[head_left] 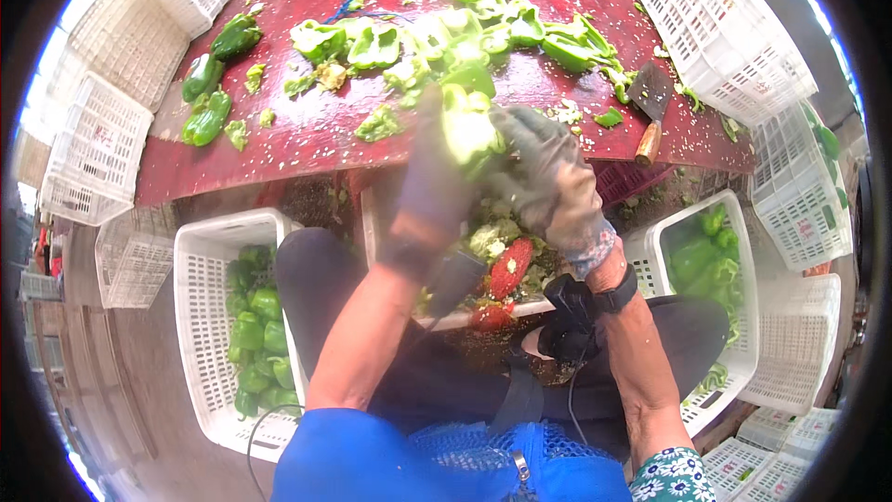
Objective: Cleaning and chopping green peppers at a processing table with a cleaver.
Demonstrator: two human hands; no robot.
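Note:
Over the near edge of the red table [307, 163], a cut green bell pepper [469, 130] is held between my two gloved hands. My left hand [432, 163], in a dark glove and smeared by motion, presses along the pepper's left side. My right hand [548, 172], in a dirty grey glove, has its fingers curled in against the right side. Just beyond lies a heap of opened pepper halves [437, 37]. Beneath my hands a white crate [369, 223] holds pepper cores and scraps, with a reddish piece [510, 268] among them.
A wide-bladed knife [650, 93] with a wooden handle lies at the table's right edge. Whole dark green peppers [206, 118] rest on the left. Crates of peppers stand by my left knee [190, 316] and right knee [751, 316]. More white crates [715, 28] flank the table.

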